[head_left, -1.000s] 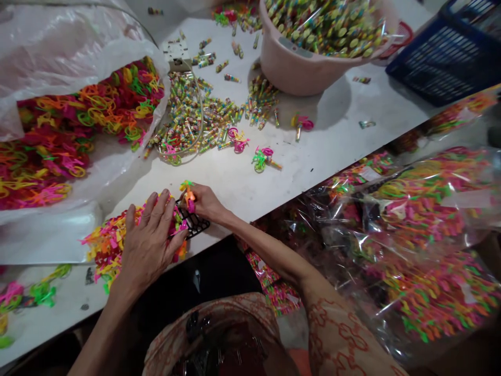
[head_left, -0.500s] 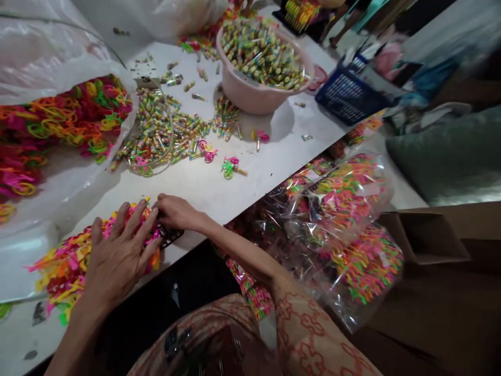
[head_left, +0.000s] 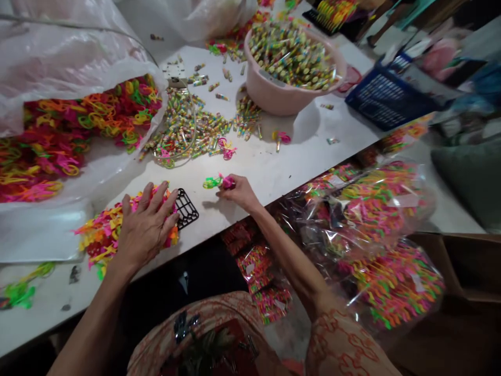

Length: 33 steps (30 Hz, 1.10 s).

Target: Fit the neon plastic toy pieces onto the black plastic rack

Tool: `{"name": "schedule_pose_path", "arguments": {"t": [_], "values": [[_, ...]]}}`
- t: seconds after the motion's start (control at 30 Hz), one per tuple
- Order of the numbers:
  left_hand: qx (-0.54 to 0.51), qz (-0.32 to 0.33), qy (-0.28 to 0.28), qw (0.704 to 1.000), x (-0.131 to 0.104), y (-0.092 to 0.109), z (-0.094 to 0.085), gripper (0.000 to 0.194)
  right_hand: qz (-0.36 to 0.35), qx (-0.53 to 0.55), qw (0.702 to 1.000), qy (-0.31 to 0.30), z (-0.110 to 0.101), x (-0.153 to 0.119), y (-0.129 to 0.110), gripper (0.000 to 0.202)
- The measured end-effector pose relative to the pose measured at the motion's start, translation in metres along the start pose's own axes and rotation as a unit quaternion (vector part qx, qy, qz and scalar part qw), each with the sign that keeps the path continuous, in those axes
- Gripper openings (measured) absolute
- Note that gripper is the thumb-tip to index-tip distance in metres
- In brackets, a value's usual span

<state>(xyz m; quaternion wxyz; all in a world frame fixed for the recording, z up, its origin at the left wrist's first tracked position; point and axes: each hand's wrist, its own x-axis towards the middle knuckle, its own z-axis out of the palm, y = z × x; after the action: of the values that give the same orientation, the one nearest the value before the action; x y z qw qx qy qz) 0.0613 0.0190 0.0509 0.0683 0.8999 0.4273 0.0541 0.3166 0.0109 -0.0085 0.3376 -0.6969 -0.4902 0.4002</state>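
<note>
My left hand (head_left: 143,230) lies with fingers spread over a packed row of bright plastic pieces (head_left: 107,224) in pink, yellow and orange. Those pieces sit on a black plastic grid tray (head_left: 188,209), whose bare end shows right of the hand. My right hand (head_left: 239,193) is closed in a pinch on a green and pink plastic toy (head_left: 213,181), just above the white table. The fingers cover part of the toy. Behind both hands lies a heap of small patterned tubes (head_left: 203,125), with a pink toy (head_left: 227,150) at its edge.
A pink basin (head_left: 277,99) full of tubes stands at the back, near a blue basket (head_left: 391,99). At left, a large plastic bag (head_left: 97,68) spills colourful pieces. Clear bags (head_left: 407,282) of packed toys lie beyond the table edge. Flat clear sheets (head_left: 43,235) lie left.
My right hand has left the black tray, moved right and picked up the green and pink toy from the table. My left hand stays on the pieces. The view has shifted left.
</note>
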Motion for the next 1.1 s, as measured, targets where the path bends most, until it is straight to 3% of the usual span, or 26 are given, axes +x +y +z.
{"name": "schedule_pose_path", "arguments": {"t": [0.07,0.13,0.3,0.4,0.53,0.63,0.8,1.1], "values": [[0.006,-0.004,-0.009,1.000,0.000,0.000,-0.001,0.051,0.004,0.150,0.988,-0.044,0.030,-0.015,-0.003,0.021],[0.014,-0.006,-0.016,1.000,0.000,0.000,-0.001,0.052,-0.004,0.213,0.975,-0.065,0.053,-0.026,-0.007,0.021],[0.019,-0.007,-0.026,0.999,0.001,0.000,-0.002,0.053,-0.021,0.239,0.969,-0.056,0.091,-0.040,-0.014,0.020],[0.021,-0.008,-0.025,0.999,0.001,-0.001,-0.001,0.053,-0.046,0.196,0.979,-0.041,0.104,-0.045,-0.015,0.017],[0.023,-0.011,-0.023,0.999,0.000,-0.002,0.001,0.054,-0.116,0.072,0.990,-0.018,0.107,-0.049,-0.016,0.025],[0.010,-0.006,-0.012,1.000,0.000,-0.003,0.002,0.055,-0.149,0.011,0.987,-0.049,0.098,-0.043,-0.018,0.024],[-0.033,0.006,-0.002,0.999,0.000,-0.003,0.001,0.052,-0.201,0.021,0.968,-0.152,0.084,-0.029,-0.020,0.018],[-0.060,-0.003,-0.031,0.998,0.001,-0.003,-0.001,0.050,-0.194,0.014,0.972,-0.136,0.088,-0.031,-0.015,0.021]]}}
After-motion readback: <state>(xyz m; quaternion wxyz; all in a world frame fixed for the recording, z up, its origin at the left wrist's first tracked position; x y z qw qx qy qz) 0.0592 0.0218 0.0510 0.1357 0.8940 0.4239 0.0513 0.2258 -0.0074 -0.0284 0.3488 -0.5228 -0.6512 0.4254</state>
